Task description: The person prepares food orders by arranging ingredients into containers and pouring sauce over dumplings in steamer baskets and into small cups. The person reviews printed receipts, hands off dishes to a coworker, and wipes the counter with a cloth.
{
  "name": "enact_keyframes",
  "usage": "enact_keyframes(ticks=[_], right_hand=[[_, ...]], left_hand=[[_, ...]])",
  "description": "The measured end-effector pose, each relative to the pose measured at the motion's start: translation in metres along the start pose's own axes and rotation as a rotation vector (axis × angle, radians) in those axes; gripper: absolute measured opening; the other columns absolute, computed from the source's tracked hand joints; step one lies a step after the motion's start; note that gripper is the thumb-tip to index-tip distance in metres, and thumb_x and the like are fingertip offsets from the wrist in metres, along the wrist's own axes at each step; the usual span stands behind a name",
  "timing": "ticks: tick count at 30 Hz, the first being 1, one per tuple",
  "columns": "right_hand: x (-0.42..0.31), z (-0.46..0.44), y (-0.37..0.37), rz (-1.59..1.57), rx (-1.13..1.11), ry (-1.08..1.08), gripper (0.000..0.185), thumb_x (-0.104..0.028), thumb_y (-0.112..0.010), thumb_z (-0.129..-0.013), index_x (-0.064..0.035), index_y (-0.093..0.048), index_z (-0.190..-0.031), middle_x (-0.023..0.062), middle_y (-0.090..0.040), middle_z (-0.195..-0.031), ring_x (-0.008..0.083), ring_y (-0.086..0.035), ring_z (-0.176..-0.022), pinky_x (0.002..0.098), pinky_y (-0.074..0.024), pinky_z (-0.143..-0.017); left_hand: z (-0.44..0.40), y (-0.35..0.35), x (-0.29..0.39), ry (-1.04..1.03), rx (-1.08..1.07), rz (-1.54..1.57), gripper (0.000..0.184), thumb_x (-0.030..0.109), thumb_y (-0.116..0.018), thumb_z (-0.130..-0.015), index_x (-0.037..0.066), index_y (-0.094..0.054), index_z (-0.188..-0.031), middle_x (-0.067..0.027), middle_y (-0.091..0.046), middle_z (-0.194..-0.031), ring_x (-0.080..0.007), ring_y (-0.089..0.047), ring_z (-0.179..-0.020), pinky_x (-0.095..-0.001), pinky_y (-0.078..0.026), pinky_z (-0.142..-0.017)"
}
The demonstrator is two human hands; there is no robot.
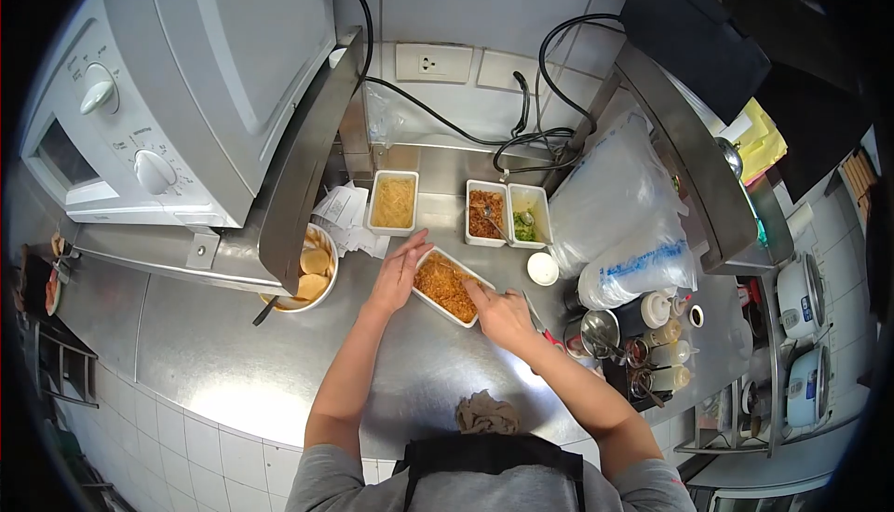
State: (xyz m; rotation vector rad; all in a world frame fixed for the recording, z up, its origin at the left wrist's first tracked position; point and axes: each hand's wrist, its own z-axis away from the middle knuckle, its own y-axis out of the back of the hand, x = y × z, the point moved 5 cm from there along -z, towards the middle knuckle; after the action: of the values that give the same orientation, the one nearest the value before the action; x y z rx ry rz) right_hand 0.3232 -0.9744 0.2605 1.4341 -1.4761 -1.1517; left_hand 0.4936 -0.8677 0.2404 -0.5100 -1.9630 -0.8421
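Note:
A white rectangular container (pixel 477 317) filled with orange-brown crumbly food (pixel 444 286) sits at an angle on the steel counter between my hands. My left hand (pixel 398 274) rests along its left side, fingers stretched out and holding nothing. At the container's right end, my right hand (pixel 505 319) is closed at the rim, with a finger reaching over the edge toward the food. The underside of that hand is hidden. Just behind stand a container of pale shredded food (pixel 394 202), one of brown shredded food (pixel 485 213) with a spoon, and one of chopped greens (pixel 528 218).
A tub of orange-brown sauce (pixel 326 293) stands left, near papers (pixel 343 218). A small white cup (pixel 542 268), plastic bags (pixel 619 223) and several sauce bottles (pixel 669 354) are on the right. A crumpled cloth (pixel 488 413) lies at the front edge. Shelves overhang both sides, one under a microwave (pixel 158 111).

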Motion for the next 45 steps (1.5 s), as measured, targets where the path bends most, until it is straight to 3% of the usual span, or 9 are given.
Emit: enact_keyframes(ticks=[11, 14, 17, 21, 24, 29, 35, 41, 45], right_hand=[[0.007, 0.045, -0.021, -0.224, 0.083, -0.114, 0.050, -0.001, -0.052, -0.074, -0.0090, -0.047, -0.123, 0.0128, -0.063, -0.084, 0.0304, -0.060, -0.064, 0.0404, -0.0442, -0.060], [0.006, 0.049, -0.019, -0.291, 0.105, -0.128, 0.048, -0.001, -0.052, -0.075, -0.0089, -0.047, -0.122, 0.0132, -0.063, -0.086, 0.0313, -0.060, -0.065, 0.0402, -0.0435, -0.061], [0.010, 0.048, -0.021, -0.297, 0.083, -0.128, 0.046, -0.001, -0.052, -0.076, -0.0089, -0.047, -0.121, 0.0132, -0.063, -0.087, 0.0316, -0.060, -0.066, 0.0402, -0.0431, -0.061], [0.004, 0.034, -0.010, -0.322, 0.124, -0.118, 0.041, -0.001, -0.050, -0.080, -0.0066, -0.045, -0.120, 0.0137, -0.064, -0.083, 0.0321, -0.059, -0.065, 0.0409, -0.0415, -0.058], [0.001, 0.020, -0.011, -0.302, 0.055, -0.186, 0.038, -0.003, -0.050, -0.081, -0.0064, -0.047, -0.119, 0.0151, -0.063, -0.088, 0.0334, -0.060, -0.070, 0.0433, -0.0438, -0.061], [0.001, -0.008, -0.025, -0.403, 0.130, -0.156, 0.033, -0.008, -0.050, -0.085, -0.0046, -0.047, -0.118, 0.0198, -0.060, -0.098, 0.0382, -0.060, -0.078, 0.0465, -0.0475, -0.068], [0.022, -0.047, -0.035, -0.508, 0.131, -0.283, 0.033, -0.009, -0.049, -0.087, -0.0006, -0.046, -0.119, 0.0238, -0.058, -0.104, 0.0413, -0.059, -0.087, 0.0465, -0.0489, -0.073], [0.014, -0.059, -0.054, -0.609, 0.154, -0.188, 0.043, -0.012, -0.050, -0.085, 0.0000, -0.043, -0.126, 0.0277, -0.055, -0.113, 0.0439, -0.057, -0.093, 0.0476, -0.0465, -0.080], [0.012, -0.086, -0.035, -0.696, -0.121, -0.273, 0.040, -0.009, -0.050, -0.084, -0.0022, -0.047, -0.123, 0.0249, -0.058, -0.106, 0.0421, -0.058, -0.090, 0.0465, -0.0467, -0.077]], left_hand=[[0.020, -0.014, 0.001, -0.051, 0.104, 0.000, 0.039, 0.022, -0.035, -0.098, -0.004, -0.048, -0.125, -0.0205, -0.050, -0.128, -0.0349, -0.046, -0.121, -0.0360, -0.034, -0.102], [0.022, -0.016, -0.008, 0.037, 0.102, 0.006, 0.041, 0.020, -0.036, -0.098, -0.004, -0.041, -0.130, -0.0217, -0.043, -0.134, -0.0350, -0.039, -0.126, -0.0364, -0.030, -0.105], [0.057, -0.022, -0.002, 0.180, 0.543, -0.032, 0.047, 0.020, -0.036, -0.098, -0.005, -0.028, -0.136, -0.0222, -0.025, -0.145, -0.0339, -0.025, -0.134, -0.0372, -0.021, -0.109], [0.113, -0.095, 0.018, 0.461, 0.429, 0.344, 0.065, 0.024, -0.036, -0.097, -0.007, 0.000, -0.140, -0.0245, 0.001, -0.148, -0.0354, -0.004, -0.139, -0.0395, -0.007, -0.112], [0.104, -0.118, 0.025, 0.282, 0.338, 0.199, 0.069, 0.023, -0.037, -0.096, -0.007, 0.007, -0.140, -0.0266, 0.005, -0.148, -0.0369, 0.000, -0.139, -0.0408, -0.006, -0.112], [0.062, -0.101, 0.006, 0.218, 0.421, -0.012, 0.056, 0.016, -0.034, -0.096, -0.010, -0.010, -0.140, -0.0303, -0.008, -0.146, -0.0415, -0.011, -0.136, -0.0406, -0.012, -0.112], [0.008, -0.073, -0.042, 0.371, 0.522, 0.179, 0.051, 0.019, -0.037, -0.096, -0.007, -0.023, -0.138, -0.0262, -0.024, -0.142, -0.0376, -0.029, -0.130, -0.0399, -0.023, -0.108], [-0.029, -0.085, -0.077, 0.401, 0.563, 0.614, 0.051, 0.025, -0.037, -0.097, 0.000, -0.024, -0.140, -0.0213, -0.037, -0.133, -0.0308, -0.036, -0.125, -0.0374, -0.032, -0.103], [-0.018, -0.078, -0.039, 0.584, 0.656, 1.207, 0.060, 0.033, -0.038, -0.097, 0.004, -0.013, -0.142, -0.0195, -0.028, -0.139, -0.0282, -0.040, -0.122, -0.0387, -0.038, -0.099]])
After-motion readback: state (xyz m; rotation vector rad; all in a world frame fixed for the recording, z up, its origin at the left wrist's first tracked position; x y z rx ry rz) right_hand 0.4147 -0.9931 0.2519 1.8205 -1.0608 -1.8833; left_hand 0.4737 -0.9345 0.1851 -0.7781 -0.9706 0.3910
